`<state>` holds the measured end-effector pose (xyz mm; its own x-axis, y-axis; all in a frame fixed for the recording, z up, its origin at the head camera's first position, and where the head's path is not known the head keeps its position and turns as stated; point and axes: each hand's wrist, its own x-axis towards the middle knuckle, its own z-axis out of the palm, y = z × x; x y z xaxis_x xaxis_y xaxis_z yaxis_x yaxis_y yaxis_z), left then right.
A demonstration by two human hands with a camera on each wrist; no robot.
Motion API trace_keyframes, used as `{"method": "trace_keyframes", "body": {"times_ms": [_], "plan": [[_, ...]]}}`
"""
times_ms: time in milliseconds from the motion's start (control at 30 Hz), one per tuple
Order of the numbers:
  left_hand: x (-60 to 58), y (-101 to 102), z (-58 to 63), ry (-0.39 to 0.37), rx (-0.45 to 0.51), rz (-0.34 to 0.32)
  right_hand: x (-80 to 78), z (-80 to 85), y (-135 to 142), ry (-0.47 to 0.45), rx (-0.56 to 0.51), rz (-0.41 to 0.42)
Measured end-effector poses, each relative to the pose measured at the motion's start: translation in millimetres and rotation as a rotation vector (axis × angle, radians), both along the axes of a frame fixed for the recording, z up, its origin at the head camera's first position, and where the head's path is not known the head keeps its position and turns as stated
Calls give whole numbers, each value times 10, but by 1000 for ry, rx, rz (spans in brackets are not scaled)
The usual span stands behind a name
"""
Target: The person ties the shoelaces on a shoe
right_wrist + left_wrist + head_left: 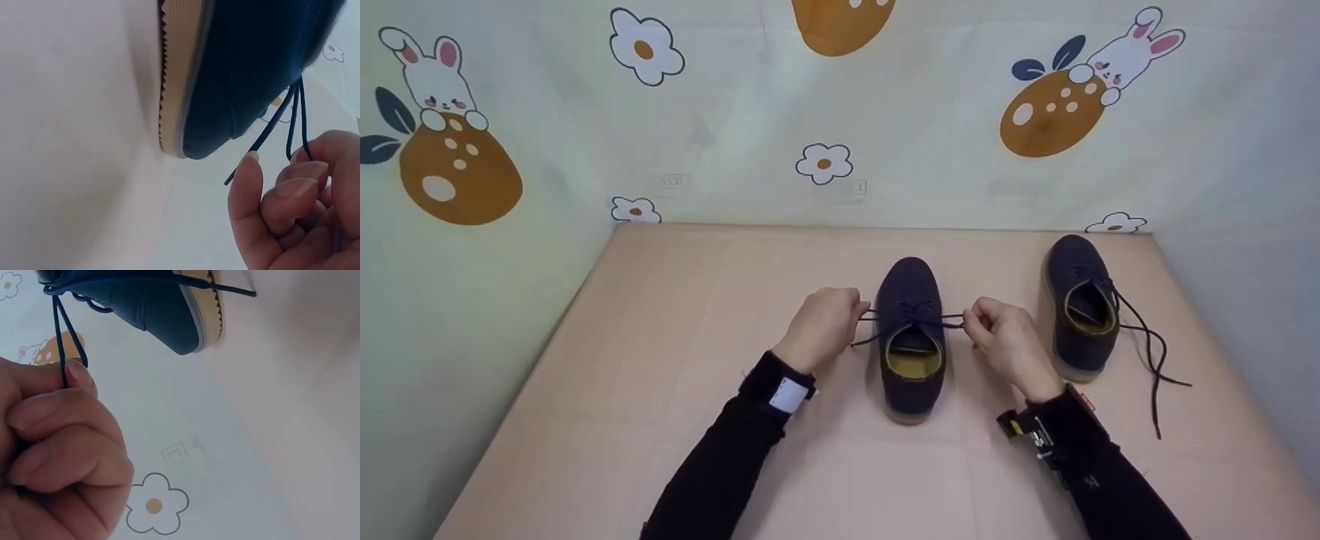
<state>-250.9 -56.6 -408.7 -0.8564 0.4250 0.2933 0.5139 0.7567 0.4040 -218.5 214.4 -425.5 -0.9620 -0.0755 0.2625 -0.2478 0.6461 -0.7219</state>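
Observation:
A dark navy lace-up shoe (910,281) stands on the table, toe pointing away, between both hands. To its left, my left hand (823,322) pinches a loop of the shoelace (60,337) between thumb and forefinger, other fingers curled in. A free lace end (236,291) sticks out on that side. On the opposite side my right hand (1006,341) pinches another lace loop (292,132) at its fingertips. Beside it a loose lace end (239,166) passes by a fingertip. The loops run taut sideways from the knot over the shoe's tongue.
A matching shoe (1076,262) stands to the right, past my right hand, its untied laces (1151,352) trailing over the table. The beige tabletop (660,337) meets a pale printed cloth wall (735,112) at the back and both sides.

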Motion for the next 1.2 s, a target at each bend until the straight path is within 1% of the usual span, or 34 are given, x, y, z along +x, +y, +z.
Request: {"method": "trace_keyframes", "body": {"times_ms": [67, 200, 300, 467, 533, 667, 833, 1000, 1100, 1200], "plan": [[11, -7, 16, 8, 6, -1, -7, -15, -7, 15, -5, -10], [16, -20, 26, -3, 13, 2, -32, -33, -12, 53, 26, -37], [8, -35, 32, -32, 14, -8, -41, -51, 9, 22, 4, -35], [-35, -97, 54, -115, 50, -60, -50, -67, 80, -92, -84, 9], [-53, -134, 60, -141, 70, -91, -55, -62, 102, -117, -101, 26], [-77, -206, 71, -150, 82, -149, -63, -23, 117, -111, -93, 65], [-102, -247, 65, -167, 73, -202, -67, 26, 119, -62, -48, 114], [-112, -245, 54, -181, 43, -250, -53, 44, 121, -21, -23, 90], [-117, -244, 43, -178, 30, -262, -40, 31, 122, -37, -13, 70], [-127, -237, 28, -177, 29, -280, -32, 6, 137, -73, -21, 40]]}}
